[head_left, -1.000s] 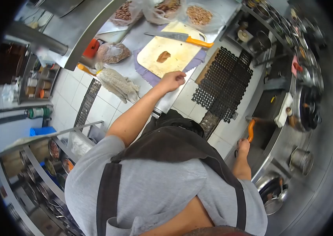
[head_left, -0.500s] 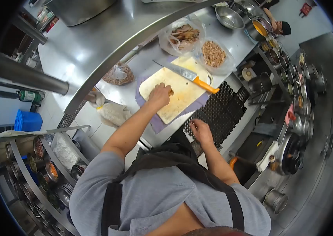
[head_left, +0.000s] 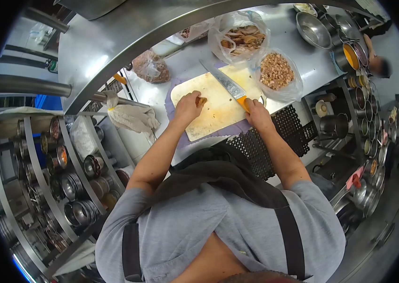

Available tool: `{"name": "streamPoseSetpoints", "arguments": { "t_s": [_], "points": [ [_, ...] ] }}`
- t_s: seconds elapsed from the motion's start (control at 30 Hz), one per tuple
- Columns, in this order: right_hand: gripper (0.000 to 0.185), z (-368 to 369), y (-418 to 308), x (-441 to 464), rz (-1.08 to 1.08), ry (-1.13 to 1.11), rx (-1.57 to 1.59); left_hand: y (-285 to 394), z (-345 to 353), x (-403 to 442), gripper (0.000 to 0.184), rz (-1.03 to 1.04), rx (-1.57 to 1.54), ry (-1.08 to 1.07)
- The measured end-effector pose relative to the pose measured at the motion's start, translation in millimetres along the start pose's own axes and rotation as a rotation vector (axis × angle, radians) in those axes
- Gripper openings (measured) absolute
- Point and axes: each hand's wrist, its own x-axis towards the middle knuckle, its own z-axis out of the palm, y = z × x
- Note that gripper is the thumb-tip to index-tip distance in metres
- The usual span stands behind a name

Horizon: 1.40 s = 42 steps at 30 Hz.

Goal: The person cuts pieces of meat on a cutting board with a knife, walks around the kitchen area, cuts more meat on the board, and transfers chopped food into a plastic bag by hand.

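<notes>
On the pale cutting board (head_left: pixel 218 113) my left hand (head_left: pixel 187 108) is closed on a small brown piece of meat (head_left: pixel 201 101). My right hand (head_left: pixel 259 116) grips the orange handle of a large kitchen knife (head_left: pixel 227 85). Its blade lies across the board, tip toward the far edge. Under the board spreads a purple cloth (head_left: pixel 235 128). Beyond it sit a plastic bag of brown meat pieces (head_left: pixel 244 40) and another bag of small diced pieces (head_left: pixel 276 70).
A tied bag of reddish-brown food (head_left: pixel 150 67) rests left of the board. A steel shelf edge (head_left: pixel 161 40) crosses above the counter. Steel bowls (head_left: pixel 313 30) stand at far right, near another person's arm (head_left: pixel 369 46). A whitish cloth (head_left: pixel 131 115) hangs at left.
My right hand has moved up from beside the counter and taken hold of the knife handle. My left hand stays on the board with the meat piece. The camera view has shifted.
</notes>
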Motion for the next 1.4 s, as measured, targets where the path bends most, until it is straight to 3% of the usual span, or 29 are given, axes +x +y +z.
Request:
{"name": "streamPoseSetpoints", "arguments": {
  "t_s": [0.13, 0.23, 0.37, 0.6, 0.9, 1.0, 1.03, 1.1, 1.27, 1.4],
  "points": [
    [0.059, -3, 0, 1, 0.177, -0.009, 0.092, 1, 6, -7, 0.036, -0.034, -0.005, 0.192],
    [0.062, -13, -8, 0, 0.295, -0.131, 0.187, 5, 8, -8, 0.035, -0.184, -0.251, 0.126],
    [0.057, -13, -28, -20, 0.225, -0.138, 0.275, 2, 19, -13, 0.034, -0.252, -0.307, 0.165],
    [0.056, 12, -45, -54, 0.239, -0.284, 0.429, -11, 38, -19, 0.031, -0.193, -0.228, 0.268],
    [0.057, 4, -41, -41, 0.194, -0.314, 0.325, -13, 15, -33, 0.033, -0.189, -0.315, 0.166],
    [0.057, 6, -45, -35, 0.171, -0.333, 0.303, -30, 8, -36, 0.036, -0.194, -0.559, 0.046],
    [0.058, 7, -47, -34, 0.164, -0.35, 0.277, -42, 9, -36, 0.036, -0.197, -0.557, 0.042],
    [0.056, 9, -50, -31, 0.149, -0.347, 0.27, -53, 6, -34, 0.037, 0.082, -0.278, 0.162],
    [0.049, 16, -40, -21, 0.089, -0.289, 0.297, -34, -2, -36, 0.03, 0.007, -0.186, 0.22],
    [0.043, 4, -45, -12, 0.21, -0.378, 0.28, -34, 0, -34, 0.022, -0.047, -0.251, 0.263]
  ]
}}
